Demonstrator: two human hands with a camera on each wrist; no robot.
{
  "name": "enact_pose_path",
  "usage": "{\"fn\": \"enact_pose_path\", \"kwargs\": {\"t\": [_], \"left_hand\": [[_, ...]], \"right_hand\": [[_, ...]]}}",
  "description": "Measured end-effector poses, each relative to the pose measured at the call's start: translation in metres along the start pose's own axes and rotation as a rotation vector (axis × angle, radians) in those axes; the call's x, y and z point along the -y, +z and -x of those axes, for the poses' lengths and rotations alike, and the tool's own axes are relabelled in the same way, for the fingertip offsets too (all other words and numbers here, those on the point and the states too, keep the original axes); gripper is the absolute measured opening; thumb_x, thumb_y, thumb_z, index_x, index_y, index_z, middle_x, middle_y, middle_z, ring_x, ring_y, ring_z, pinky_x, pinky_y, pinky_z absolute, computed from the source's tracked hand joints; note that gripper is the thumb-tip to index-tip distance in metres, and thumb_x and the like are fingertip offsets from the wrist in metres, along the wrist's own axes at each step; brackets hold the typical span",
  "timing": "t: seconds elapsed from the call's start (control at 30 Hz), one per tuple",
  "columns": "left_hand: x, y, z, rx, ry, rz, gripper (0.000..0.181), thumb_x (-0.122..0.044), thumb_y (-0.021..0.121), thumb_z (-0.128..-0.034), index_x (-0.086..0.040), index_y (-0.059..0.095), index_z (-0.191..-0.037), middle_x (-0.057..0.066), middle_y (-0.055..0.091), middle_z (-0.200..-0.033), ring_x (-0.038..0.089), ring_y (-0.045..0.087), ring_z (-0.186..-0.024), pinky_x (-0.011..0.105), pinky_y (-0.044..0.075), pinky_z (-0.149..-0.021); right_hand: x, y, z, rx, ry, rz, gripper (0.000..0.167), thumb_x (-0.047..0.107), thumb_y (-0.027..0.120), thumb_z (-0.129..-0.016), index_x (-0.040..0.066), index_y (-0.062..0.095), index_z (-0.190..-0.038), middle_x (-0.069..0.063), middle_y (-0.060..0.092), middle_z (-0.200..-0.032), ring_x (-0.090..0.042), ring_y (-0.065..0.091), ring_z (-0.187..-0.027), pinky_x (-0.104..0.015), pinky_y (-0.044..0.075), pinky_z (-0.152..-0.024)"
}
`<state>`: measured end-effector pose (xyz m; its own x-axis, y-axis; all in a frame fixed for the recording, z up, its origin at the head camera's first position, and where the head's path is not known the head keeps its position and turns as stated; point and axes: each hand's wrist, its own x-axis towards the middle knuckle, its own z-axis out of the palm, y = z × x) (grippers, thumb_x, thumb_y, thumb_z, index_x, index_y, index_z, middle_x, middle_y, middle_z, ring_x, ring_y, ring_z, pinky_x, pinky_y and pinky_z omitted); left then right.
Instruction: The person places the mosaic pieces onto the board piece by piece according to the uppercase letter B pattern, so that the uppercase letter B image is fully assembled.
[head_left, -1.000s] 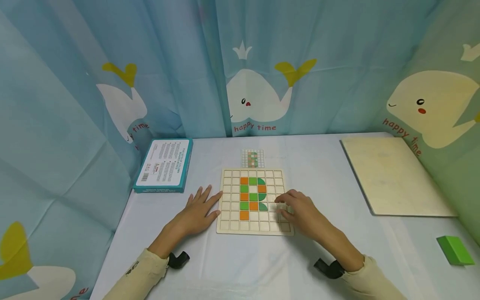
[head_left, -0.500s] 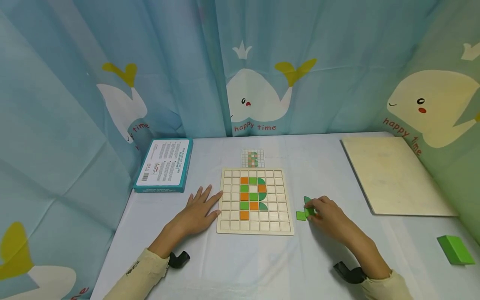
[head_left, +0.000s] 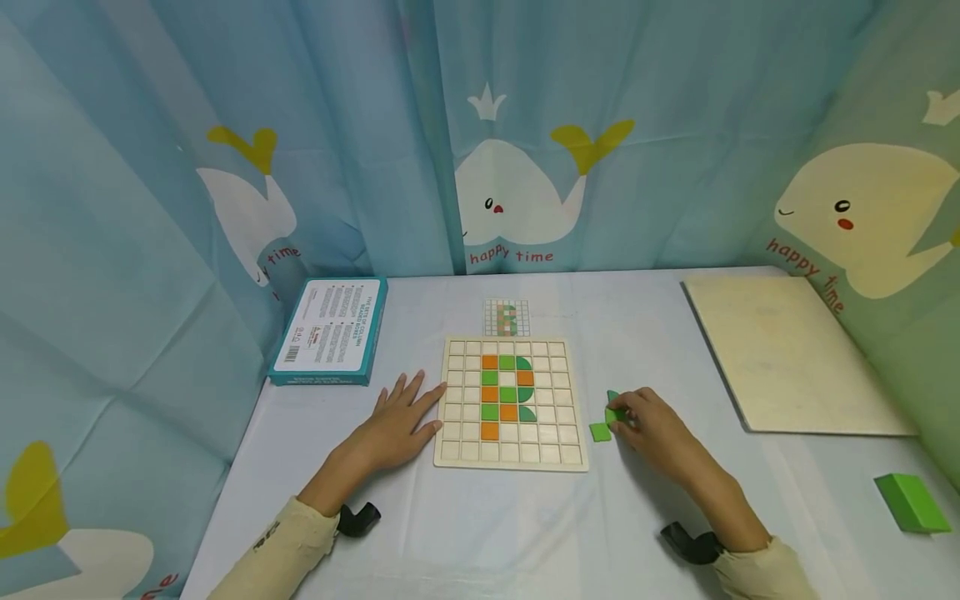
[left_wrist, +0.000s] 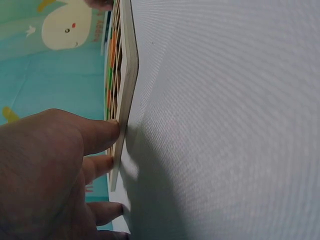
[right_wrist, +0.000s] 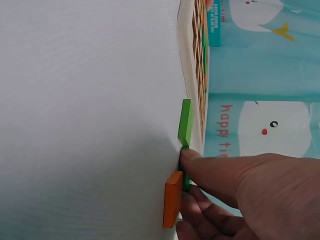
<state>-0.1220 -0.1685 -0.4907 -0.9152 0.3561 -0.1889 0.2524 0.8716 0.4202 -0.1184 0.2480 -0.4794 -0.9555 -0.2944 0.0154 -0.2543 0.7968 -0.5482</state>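
A wooden grid board (head_left: 465, 454) holds orange and green square tiles and dark green rounded pieces, arranged like a letter. Beside its left edge my left hand (head_left: 390, 433) lies with fingers spread; in the left wrist view the thumb (left_wrist: 102, 136) touches the board's rim. Right of the board, my right hand (head_left: 656, 429) pinches a green tile (head_left: 613, 415) between thumb and fingers. A second green square tile (head_left: 600, 432) lies just left of it, and a dark green piece (head_left: 612, 396) shows behind. Below the thumb in the right wrist view is an orange tile (right_wrist: 172, 200), hidden from the head view.
A small printed pattern card (head_left: 507, 317) lies behind the board. To the left is a teal box (head_left: 330, 329). A large pale panel (head_left: 795, 354) and a green block (head_left: 911, 502) are on the right. A whale-print curtain surrounds the table.
My right hand has gone from above the board's right side to the loose tiles and now pinches a green one, which has shifted slightly. My left hand has stayed put.
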Motion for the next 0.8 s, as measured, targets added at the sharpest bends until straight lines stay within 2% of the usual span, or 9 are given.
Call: {"fn": "enact_pose_path", "kwargs": {"t": [0.17,0.37,0.57,0.7,0.8], "left_hand": [[-0.001,-0.002,0.000,0.007,-0.004,0.002,0.063,-0.043,0.053,-0.1093,-0.024,0.036,-0.167,0.018,0.018,-0.175,0.045,0.007,-0.162,0.069,0.010,-0.127],[-0.001,-0.002,0.000,0.013,-0.004,0.003,0.063,-0.043,0.054,-0.1092,-0.024,0.036,-0.167,0.018,0.018,-0.175,0.045,0.006,-0.162,0.069,0.010,-0.127],[0.001,0.000,-0.001,0.019,-0.004,-0.014,0.063,-0.044,0.052,-0.1097,-0.026,0.034,-0.167,0.017,0.017,-0.176,0.045,0.006,-0.163,0.068,0.010,-0.127],[0.002,0.001,-0.001,0.019,-0.004,-0.021,0.063,-0.044,0.052,-0.1098,-0.025,0.034,-0.167,0.017,0.017,-0.176,0.045,0.006,-0.163,0.069,0.010,-0.127],[0.001,0.000,-0.001,0.016,-0.006,-0.014,0.063,-0.043,0.053,-0.1095,-0.025,0.034,-0.167,0.017,0.017,-0.176,0.045,0.006,-0.163,0.069,0.010,-0.127]], "right_hand": [[0.001,0.002,-0.001,0.002,0.006,-0.015,0.023,-0.003,0.075,-0.093,-0.005,0.068,-0.115,-0.020,0.061,-0.110,-0.029,0.065,-0.096,-0.044,0.055,-0.078],[0.002,0.003,-0.005,-0.014,-0.030,-0.018,0.025,-0.002,0.075,-0.094,-0.006,0.069,-0.118,-0.021,0.062,-0.113,-0.032,0.067,-0.100,-0.048,0.057,-0.084],[0.016,0.008,-0.012,-0.046,-0.059,-0.029,0.026,0.001,0.076,-0.095,-0.005,0.070,-0.120,-0.018,0.063,-0.114,-0.031,0.067,-0.102,-0.046,0.057,-0.084],[0.035,0.017,-0.016,-0.027,-0.129,-0.017,0.025,0.003,0.077,-0.094,-0.002,0.071,-0.118,-0.013,0.063,-0.110,-0.027,0.067,-0.098,-0.041,0.058,-0.081],[0.050,0.027,-0.016,-0.003,-0.213,-0.004,0.025,0.003,0.078,-0.093,0.000,0.071,-0.117,-0.009,0.064,-0.108,-0.023,0.067,-0.094,-0.036,0.058,-0.080]]}}
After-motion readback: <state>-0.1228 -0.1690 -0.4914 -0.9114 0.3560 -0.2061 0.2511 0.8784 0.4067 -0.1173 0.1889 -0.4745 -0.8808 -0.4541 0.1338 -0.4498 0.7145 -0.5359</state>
